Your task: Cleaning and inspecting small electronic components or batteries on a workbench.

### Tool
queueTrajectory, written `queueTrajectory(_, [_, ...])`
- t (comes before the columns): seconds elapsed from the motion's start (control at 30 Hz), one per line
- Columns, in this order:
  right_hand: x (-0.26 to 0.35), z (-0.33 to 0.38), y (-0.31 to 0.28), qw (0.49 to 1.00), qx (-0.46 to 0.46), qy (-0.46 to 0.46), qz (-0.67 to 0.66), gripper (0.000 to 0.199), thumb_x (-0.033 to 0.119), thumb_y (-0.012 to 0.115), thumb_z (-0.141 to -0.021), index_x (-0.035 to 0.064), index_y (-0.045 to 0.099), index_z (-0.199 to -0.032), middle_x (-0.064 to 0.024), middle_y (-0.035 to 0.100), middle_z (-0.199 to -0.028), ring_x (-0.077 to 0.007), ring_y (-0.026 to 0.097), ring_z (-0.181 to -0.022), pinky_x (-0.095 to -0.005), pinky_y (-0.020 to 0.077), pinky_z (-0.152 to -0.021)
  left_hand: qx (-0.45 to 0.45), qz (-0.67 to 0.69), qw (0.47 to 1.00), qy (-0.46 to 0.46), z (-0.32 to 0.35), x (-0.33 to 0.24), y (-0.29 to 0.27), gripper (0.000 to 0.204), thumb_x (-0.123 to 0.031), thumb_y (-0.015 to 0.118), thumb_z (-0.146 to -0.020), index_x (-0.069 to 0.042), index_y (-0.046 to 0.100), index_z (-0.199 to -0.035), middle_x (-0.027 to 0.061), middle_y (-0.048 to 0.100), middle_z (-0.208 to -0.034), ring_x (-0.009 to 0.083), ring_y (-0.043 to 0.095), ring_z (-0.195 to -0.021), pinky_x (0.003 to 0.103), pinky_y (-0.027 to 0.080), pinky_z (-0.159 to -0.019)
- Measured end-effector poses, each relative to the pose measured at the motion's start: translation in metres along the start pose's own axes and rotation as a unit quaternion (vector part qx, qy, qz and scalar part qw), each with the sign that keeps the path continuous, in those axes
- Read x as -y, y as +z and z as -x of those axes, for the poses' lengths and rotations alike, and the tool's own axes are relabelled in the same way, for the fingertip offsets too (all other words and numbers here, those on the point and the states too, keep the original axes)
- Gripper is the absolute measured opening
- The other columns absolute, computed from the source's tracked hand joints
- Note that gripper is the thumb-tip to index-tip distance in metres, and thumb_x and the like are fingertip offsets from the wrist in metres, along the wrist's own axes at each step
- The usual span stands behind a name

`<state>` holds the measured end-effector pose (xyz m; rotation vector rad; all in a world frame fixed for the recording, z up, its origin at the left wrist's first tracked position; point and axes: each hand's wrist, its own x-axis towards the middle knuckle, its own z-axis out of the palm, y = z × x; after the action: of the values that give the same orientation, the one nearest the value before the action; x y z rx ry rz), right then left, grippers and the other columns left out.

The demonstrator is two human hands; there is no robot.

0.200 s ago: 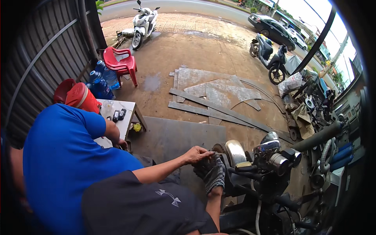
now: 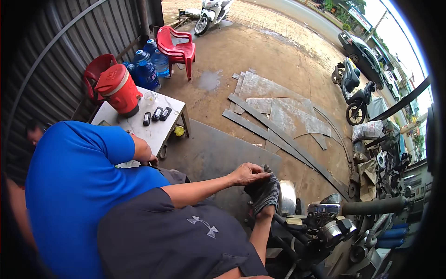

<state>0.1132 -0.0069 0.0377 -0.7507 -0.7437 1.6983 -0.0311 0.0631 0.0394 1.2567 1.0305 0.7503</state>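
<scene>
Above the motorcycle handlebar [image 2: 371,206], the bare left hand [image 2: 247,174] pinched the dark work glove [image 2: 265,191] on the right hand [image 2: 263,195], fingers pointing up-screen.

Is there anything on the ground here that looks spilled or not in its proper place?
Yes. Grey metal sheets and strips lie scattered and overlapping on the dirt ground, pointing different ways. Near the red plastic chair there is a wet patch, like a small puddle. A small yellow object lies by the table leg.
</scene>
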Motion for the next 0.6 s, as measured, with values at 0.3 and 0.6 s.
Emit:
queueTrajectory(0.3, [0.013, -0.147, 0.104, 0.960, 0.021, 0.277, 0.018, 0.050, 0.044, 0.038, -0.100, 0.0106, 0.047, -0.136, -0.0064, 0.060, -0.126, -0.0230, 0.063, -0.101, -0.0395, 0.0518, -0.085, -0.394, 0.030, 0.916, 0.066, -0.035, 0.038, -0.101, 0.034, -0.029, 0.066, -0.090, 0.002, 0.064, -0.074, -0.0026, 0.055, -0.060, 0.0035, 0.047, -0.062, 0.025, 0.040, -0.055])
queueTrajectory(0.6, [0.027, -0.241, 0.086, 0.949, 0.151, 0.264, -0.078, 0.045, 0.023, 0.040, -0.099, 0.0098, 0.039, -0.143, -0.0118, 0.050, -0.138, -0.0280, 0.058, -0.114, -0.0394, 0.0500, -0.088, -0.524, 0.006, 0.852, 0.024, -0.110, 0.059, -0.177, 0.038, -0.032, 0.066, -0.090, 0.001, 0.064, -0.070, -0.0025, 0.054, -0.056, 0.0035, 0.045, -0.057, 0.026, 0.039, -0.052])
